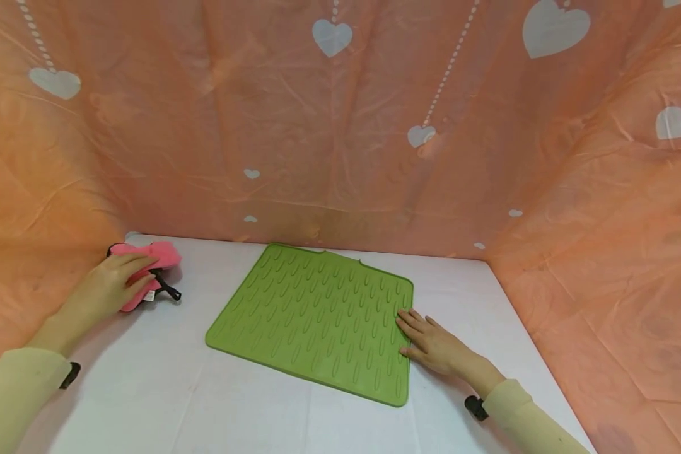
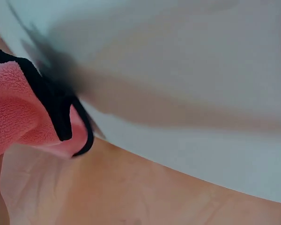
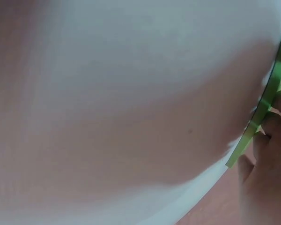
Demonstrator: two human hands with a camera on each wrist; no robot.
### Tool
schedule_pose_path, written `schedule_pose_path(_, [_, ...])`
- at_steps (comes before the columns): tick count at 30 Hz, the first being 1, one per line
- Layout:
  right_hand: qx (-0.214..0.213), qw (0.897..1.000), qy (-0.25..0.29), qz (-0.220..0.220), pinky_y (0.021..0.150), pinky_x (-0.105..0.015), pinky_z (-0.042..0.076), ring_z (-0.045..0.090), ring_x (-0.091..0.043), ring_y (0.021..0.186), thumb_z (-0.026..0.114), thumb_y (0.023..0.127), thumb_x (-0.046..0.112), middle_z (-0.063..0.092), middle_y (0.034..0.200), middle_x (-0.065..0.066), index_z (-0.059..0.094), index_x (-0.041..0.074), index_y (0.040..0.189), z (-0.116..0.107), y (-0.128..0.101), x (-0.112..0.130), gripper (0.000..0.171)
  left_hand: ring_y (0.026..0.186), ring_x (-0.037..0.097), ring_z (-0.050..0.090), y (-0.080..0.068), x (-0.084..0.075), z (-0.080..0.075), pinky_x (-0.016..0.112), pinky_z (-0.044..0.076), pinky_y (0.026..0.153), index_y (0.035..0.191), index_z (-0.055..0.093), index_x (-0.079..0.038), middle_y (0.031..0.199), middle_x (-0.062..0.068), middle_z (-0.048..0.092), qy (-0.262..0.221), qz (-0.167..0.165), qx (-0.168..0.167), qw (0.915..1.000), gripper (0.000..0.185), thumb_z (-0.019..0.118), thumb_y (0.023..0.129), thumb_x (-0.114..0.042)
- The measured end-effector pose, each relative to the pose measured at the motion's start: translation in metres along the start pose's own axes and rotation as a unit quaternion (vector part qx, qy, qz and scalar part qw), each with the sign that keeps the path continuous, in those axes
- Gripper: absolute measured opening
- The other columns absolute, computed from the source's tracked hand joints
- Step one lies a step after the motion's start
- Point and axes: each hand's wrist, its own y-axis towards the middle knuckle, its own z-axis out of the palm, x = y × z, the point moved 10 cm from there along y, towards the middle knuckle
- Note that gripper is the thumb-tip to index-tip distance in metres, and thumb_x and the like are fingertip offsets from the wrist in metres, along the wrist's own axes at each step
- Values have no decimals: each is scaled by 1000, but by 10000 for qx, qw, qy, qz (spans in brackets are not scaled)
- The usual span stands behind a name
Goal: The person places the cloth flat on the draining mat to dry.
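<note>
At the far left of the table, my left hand grips a bunched pink cloth with black trim, a dark loop and a small white label. In the left wrist view the fleecy pink cloth and its black edging hang at the left side, with most of the hand out of frame. A green ribbed mat lies flat in the middle, slightly turned. My right hand rests its extended fingers on the mat's right edge. The right wrist view shows the fingers along the thin green rim.
A white-covered table carries everything. Orange sheeting printed with pale hearts stands behind the table and along both sides. The left arm is close to the left sheet. Each wrist wears a black band.
</note>
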Motion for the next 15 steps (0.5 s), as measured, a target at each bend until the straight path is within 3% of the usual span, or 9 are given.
schedule_pose_path(4, [74,9997,137,-211,119,-63,28,26,-48,152,53,109,36,29,166,-25,39,-5,157,3,0,4,64,115,44,58,8,-3,-6,21,28,121,119,72,2,121,24,66,-130,-174,-209,9995,52,87,69,6])
schedule_pose_path(6, [79,9994,231,-239,119,-63,28,25,-49,152,53,109,35,28,166,-25,39,-6,156,3,0,4,64,113,44,59,12,-6,-10,26,38,116,118,72,2,120,23,67,-121,-241,-303,9992,52,88,68,6])
schedule_pose_path(8, [96,9991,337,-241,119,-63,28,24,-49,152,53,109,34,26,167,-26,38,-6,156,4,-1,5,63,111,43,60,17,-10,-13,23,39,113,119,73,2,121,22,68,-153,-249,-401,9988,53,88,68,6])
schedule_pose_path(11, [136,9985,479,-245,119,-63,27,22,-49,153,53,110,33,24,168,-25,37,-6,157,5,0,5,63,110,41,61,26,-17,-18,12,34,111,120,73,1,120,21,69,-255,-328,-474,9980,53,88,70,6])
schedule_pose_path(12, [146,9983,508,-253,120,-62,26,21,-49,153,53,110,32,23,168,-25,36,-6,158,5,0,6,63,111,41,61,29,-19,-19,7,28,112,121,73,1,120,21,69,-297,-361,-508,9976,52,88,70,5])
schedule_pose_path(15, [186,9977,600,-273,120,-61,26,20,-47,154,52,110,31,21,170,-22,32,-5,159,6,2,7,64,111,41,61,39,-30,-22,9,30,113,121,73,0,120,22,69,-449,-410,-673,9959,51,87,72,4])
